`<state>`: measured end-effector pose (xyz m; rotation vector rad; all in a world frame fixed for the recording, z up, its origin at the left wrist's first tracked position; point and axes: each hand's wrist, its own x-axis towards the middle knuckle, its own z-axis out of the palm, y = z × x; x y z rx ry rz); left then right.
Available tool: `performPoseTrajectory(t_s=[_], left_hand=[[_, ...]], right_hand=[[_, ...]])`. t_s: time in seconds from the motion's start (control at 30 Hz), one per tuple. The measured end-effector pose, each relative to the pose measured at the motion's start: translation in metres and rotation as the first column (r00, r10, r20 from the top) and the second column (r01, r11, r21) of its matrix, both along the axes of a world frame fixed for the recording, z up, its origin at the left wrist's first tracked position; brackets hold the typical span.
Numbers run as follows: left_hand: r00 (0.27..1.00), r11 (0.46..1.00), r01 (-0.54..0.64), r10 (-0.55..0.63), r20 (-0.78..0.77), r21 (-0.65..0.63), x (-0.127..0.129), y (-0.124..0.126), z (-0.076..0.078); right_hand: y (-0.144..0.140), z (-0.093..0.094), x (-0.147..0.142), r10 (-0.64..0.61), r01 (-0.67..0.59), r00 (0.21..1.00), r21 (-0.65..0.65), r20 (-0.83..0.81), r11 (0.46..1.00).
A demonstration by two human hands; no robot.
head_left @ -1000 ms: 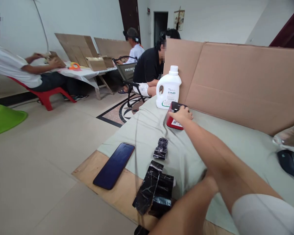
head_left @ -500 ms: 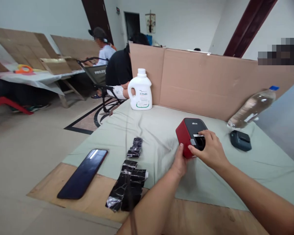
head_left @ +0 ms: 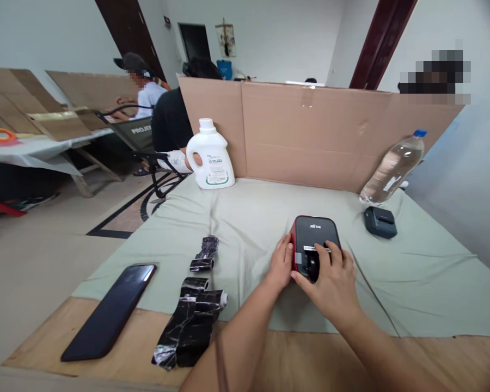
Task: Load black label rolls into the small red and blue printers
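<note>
A boxy red and black device [head_left: 315,233] with white lettering on its dark face is at the cloth-covered table, tilted toward me less than before. My left hand [head_left: 281,262] presses against its red left side, fingers along the wall. Across its near end lies my right hand [head_left: 330,277], thumb at the lower left corner and curled fingers on the dark face. Between thumb and fingers shows a dark round recess, with a white label strip above it. The right fingers partly cover the recess and the device's right side.
A phone [head_left: 110,310] and black plastic-wrapped rolls [head_left: 194,321] lie to the left. Behind stand a white detergent jug [head_left: 212,158], a cardboard screen [head_left: 298,136] and a leaning clear bottle [head_left: 392,169]. A small dark device [head_left: 380,222] sits right. Other people sit beyond.
The device has come down and nearer, its dark face now turned more upward. Both hands have moved with it, staying on it. The camera view has shifted to the right.
</note>
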<state>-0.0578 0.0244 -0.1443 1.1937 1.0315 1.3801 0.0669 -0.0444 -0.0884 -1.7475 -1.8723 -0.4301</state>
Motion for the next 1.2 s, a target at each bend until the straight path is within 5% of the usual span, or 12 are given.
performPoseTrajectory(t_s=[0.23,0.53,1.2], left_hand=[[0.999,1.0,-0.003,0.003,0.032,-0.003,-0.003,0.006,0.006],[0.908,0.97,0.165,-0.078,0.411,-0.18,-0.001,0.001,0.016],[0.929,0.981,0.175,-0.134,0.345,-0.089,0.005,-0.002,0.03]], right_hand=[[0.004,-0.011,0.016,0.113,-0.112,0.993,-0.042,0.035,0.993],[0.004,-0.024,0.03,0.334,-0.309,0.939,0.219,-0.086,0.925],[0.005,-0.027,0.027,0.34,-0.302,0.931,0.24,-0.136,0.923]])
